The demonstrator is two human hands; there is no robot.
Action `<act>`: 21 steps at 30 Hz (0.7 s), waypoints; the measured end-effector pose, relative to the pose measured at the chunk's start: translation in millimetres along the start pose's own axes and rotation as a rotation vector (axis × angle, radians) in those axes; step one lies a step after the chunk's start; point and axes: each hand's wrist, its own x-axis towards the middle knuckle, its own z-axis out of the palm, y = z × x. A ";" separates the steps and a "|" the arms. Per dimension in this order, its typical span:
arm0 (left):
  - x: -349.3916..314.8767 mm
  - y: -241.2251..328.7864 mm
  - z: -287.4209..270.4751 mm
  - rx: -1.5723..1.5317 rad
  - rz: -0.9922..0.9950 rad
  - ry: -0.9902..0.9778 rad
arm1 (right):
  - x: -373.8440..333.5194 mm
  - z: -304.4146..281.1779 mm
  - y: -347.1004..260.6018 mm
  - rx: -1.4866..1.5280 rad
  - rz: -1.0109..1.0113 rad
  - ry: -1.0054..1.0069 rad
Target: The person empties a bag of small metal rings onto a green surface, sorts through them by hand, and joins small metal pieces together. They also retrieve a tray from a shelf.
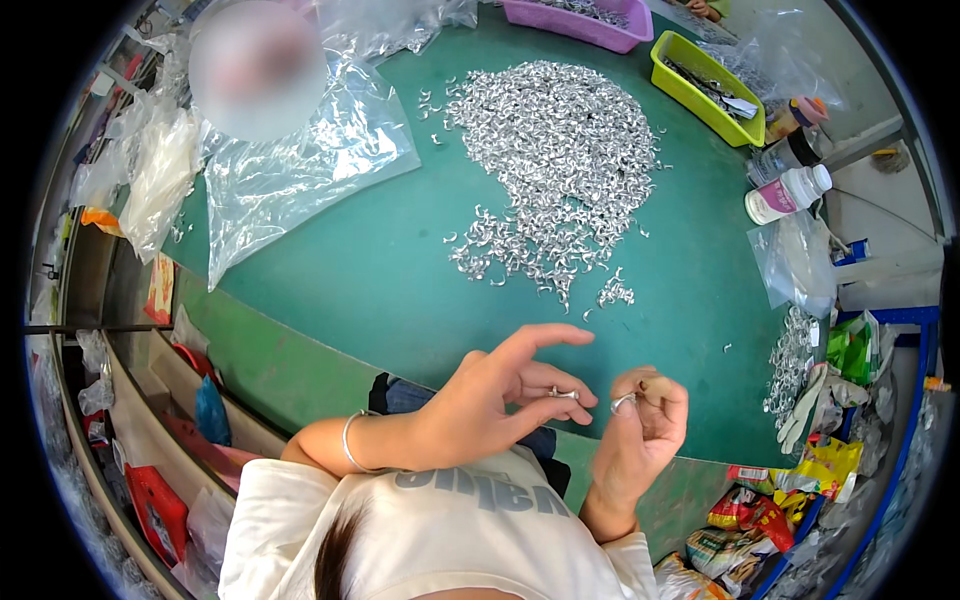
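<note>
My left hand (510, 385), with a bangle on its wrist, pinches a small curved silvery metal piece (563, 394) between thumb and fingertips, its index finger stretched out above. Close by on the right, my right hand (645, 415) is closed on another small shiny metal piece (624, 402) held between thumb and forefinger. The two hands are slightly apart, over the near edge of the green tabletop (360, 270). Beyond them spreads a large heap of small curved metal pieces (560, 150), with a little cluster (615, 290) lying at its near side.
A clear plastic bag (310, 150) lies at the left. Purple (590, 28) and yellow-green (735, 125) baskets with metal parts stand at the back. A white bottle (787, 195), a pile of metal rings (790, 365) and a glove (800, 410) line the right edge. Snack packets (750, 515) lie lower right.
</note>
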 end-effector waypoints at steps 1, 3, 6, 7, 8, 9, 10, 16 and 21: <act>-0.1 1.8 0.1 0.065 0.001 -0.010 | 0.7 -1.3 -0.1 -0.028 -0.054 -0.026; -0.7 2.1 0.3 0.177 0.021 -0.025 | 0.5 0.1 -2.8 -0.081 -0.080 -0.073; -1.6 2.4 0.7 0.297 0.063 -0.043 | -1.9 6.4 -3.7 -0.085 -0.053 -0.119; -1.6 4.8 0.9 0.323 0.067 -0.049 | -2.5 8.2 -3.7 -0.073 -0.034 -0.130; -1.8 6.2 1.0 0.349 0.070 -0.054 | -2.6 7.7 -3.4 -0.094 -0.060 -0.137; -1.5 5.5 0.2 0.333 0.084 -0.065 | -1.7 6.5 -2.3 -0.114 -0.084 -0.144; -1.3 3.8 -0.9 0.317 0.098 -0.075 | -1.0 6.0 -1.5 -0.133 -0.107 -0.152; -1.6 7.9 -0.5 0.196 0.015 -0.103 | -5.8 11.4 -8.5 -0.146 -0.033 -0.043; -2.6 6.2 1.7 0.096 0.014 -0.111 | -1.8 7.8 -11.1 -0.465 -0.292 -0.144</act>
